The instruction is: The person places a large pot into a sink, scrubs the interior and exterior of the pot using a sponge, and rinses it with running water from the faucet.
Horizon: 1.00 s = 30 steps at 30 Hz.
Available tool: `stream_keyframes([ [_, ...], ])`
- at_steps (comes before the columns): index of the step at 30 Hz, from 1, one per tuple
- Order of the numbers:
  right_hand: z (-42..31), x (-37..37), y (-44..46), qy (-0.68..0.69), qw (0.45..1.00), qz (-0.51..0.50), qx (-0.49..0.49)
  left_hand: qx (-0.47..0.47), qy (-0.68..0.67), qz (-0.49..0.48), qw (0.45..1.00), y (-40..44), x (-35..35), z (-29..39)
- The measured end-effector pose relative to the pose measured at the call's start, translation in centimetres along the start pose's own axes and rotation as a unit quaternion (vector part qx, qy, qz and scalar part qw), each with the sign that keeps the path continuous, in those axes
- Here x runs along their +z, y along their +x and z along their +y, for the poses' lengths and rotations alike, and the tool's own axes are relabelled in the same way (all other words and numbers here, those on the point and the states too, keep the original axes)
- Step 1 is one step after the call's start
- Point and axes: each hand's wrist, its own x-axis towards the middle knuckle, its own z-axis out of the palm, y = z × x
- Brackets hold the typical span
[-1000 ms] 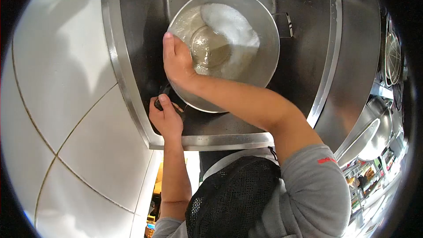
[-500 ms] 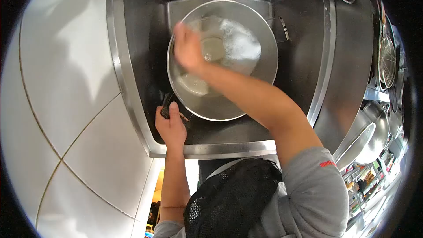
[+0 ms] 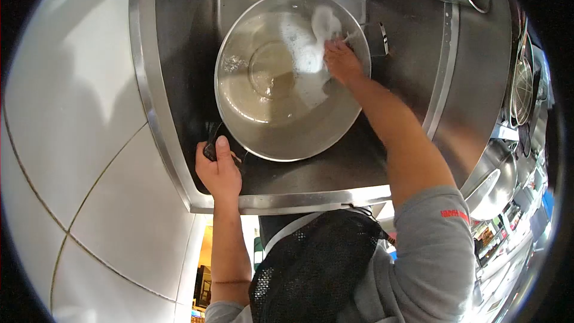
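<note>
My left hand (image 3: 219,168) curls round the big pot (image 3: 287,142)'s black handle (image 3: 210,151). My right hand (image 3: 344,63) touches white suds (image 3: 304,54); I can't tell its grip.

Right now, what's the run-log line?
left hand: gripping dark handle | right hand: inside metal pan, at white suds | pan: in sink, holding water

A round metal pot (image 3: 293,145) of sudsy water (image 3: 263,103) sits in the sink (image 3: 299,177).
</note>
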Motion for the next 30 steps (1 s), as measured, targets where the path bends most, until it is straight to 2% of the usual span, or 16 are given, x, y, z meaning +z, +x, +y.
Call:
stream_keyframes([
  [2, -4.3, -2.6, -1.6, -0.054, 0.993, -0.090, 0.048, 0.003, -0.030, 0.006, 1.000, 0.2, 0.2, 0.2],
  [3, -8.1, 0.6, -2.3, -0.020, 0.979, -0.122, 0.160, 0.004, -0.034, 0.008, 0.999, 0.4, 0.2, 0.1],
  [6, -19.8, -3.9, -4.3, 0.320, 0.905, -0.261, 0.106, -0.001, -0.020, 0.019, 1.000, 0.2, 0.0, -0.1],
  [8, -25.9, -11.7, -3.7, 0.643, 0.714, -0.241, 0.137, 0.019, 0.019, 0.024, 0.999, 0.4, -0.2, 0.4],
  [12, -24.1, -20.6, 10.2, 0.943, 0.166, -0.108, 0.267, 0.030, 0.012, 0.027, 0.999, 0.2, -0.7, 0.1],
  [16, -18.1, -25.4, 13.0, 0.913, 0.162, 0.055, 0.370, 0.032, -0.013, 0.016, 0.999, 0.0, -0.5, 0.4],
  [17, -17.8, -25.1, 8.8, 0.865, 0.413, -0.010, 0.286, 0.052, -0.016, 0.022, 0.998, 0.0, -0.4, 0.6],
  [18, -20.4, -21.1, 6.6, 0.910, 0.378, -0.056, 0.161, 0.055, -0.022, 0.022, 0.998, 0.1, -0.4, 0.3],
  [20, -20.0, -16.0, -0.7, 0.716, 0.668, -0.204, 0.012, 0.026, -0.012, -0.001, 1.000, 0.0, -0.6, -0.9],
  [21, -19.9, -13.4, -4.3, 0.591, 0.766, -0.237, -0.088, 0.026, -0.022, -0.002, 0.999, 0.1, -0.6, -0.9],
  [24, -8.5, -8.7, -8.8, 0.250, 0.894, -0.318, -0.194, 0.013, -0.018, -0.014, 1.000, -0.2, -1.0, -0.1],
  [26, -0.5, -7.8, -7.6, 0.066, 0.970, -0.213, -0.095, 0.001, -0.015, -0.023, 1.000, -0.1, -1.2, -0.7],
  [27, 3.5, -7.4, -6.9, -0.019, 0.984, -0.175, -0.032, 0.022, -0.003, -0.011, 1.000, 0.1, -0.9, -1.5],
  [28, 6.6, -13.9, -6.2, -0.237, 0.951, -0.123, -0.155, 0.046, 0.006, 0.001, 0.999, 0.3, -0.5, -1.4],
  [29, 7.4, -16.3, -5.9, -0.250, 0.950, -0.123, -0.142, 0.014, -0.014, -0.007, 1.000, 0.2, -0.7, 0.0],
  [30, 8.0, -18.5, -5.6, -0.163, 0.985, -0.021, -0.045, 0.010, -0.012, -0.005, 1.000, 0.4, -0.5, -0.2],
])
